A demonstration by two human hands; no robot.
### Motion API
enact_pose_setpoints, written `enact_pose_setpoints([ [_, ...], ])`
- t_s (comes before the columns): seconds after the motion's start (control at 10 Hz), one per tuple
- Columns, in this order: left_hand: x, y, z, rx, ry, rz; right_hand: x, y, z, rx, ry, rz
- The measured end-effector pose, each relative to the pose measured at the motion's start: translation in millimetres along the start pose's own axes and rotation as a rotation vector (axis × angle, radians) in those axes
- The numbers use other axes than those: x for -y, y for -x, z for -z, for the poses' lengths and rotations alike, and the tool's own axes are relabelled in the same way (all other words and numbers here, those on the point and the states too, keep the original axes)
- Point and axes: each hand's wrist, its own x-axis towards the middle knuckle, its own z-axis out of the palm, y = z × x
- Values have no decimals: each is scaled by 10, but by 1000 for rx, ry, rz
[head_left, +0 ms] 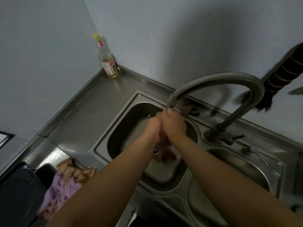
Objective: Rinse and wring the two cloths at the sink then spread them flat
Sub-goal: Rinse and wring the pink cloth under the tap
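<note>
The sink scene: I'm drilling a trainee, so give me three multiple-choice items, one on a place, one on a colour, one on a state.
1. Where does the bottle stand?
A. In the wall corner
B. In the basin
C. By the tap's base

2. Which colour is its cap?
A. Red
B. Yellow
C. Blue

3. How is the tap set?
A. Off
B. Running
C. Dripping into the right basin

A: it stands where the walls meet.
B: the cap is yellow.
B: water falls onto the left hand and right hand, which grip a pinkish cloth.
</note>
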Motion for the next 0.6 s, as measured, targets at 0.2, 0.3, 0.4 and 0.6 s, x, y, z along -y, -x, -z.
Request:
enact_pose_setpoints([
  [0.2, -111, -76, 54, -15, -23, -67, 103, 163, 18, 38, -154, 66],
  [0.3, -60, 13, 18, 112, -98, 18, 85, -4, 116, -86, -3, 117],
  [0.4, -24, 78, 43, 206, -238, 45, -45, -342, 258, 59, -161, -10],
  [0.6, -244, -65, 570, 308, -12, 187, -114, -219, 527, 609, -339, 39],
])
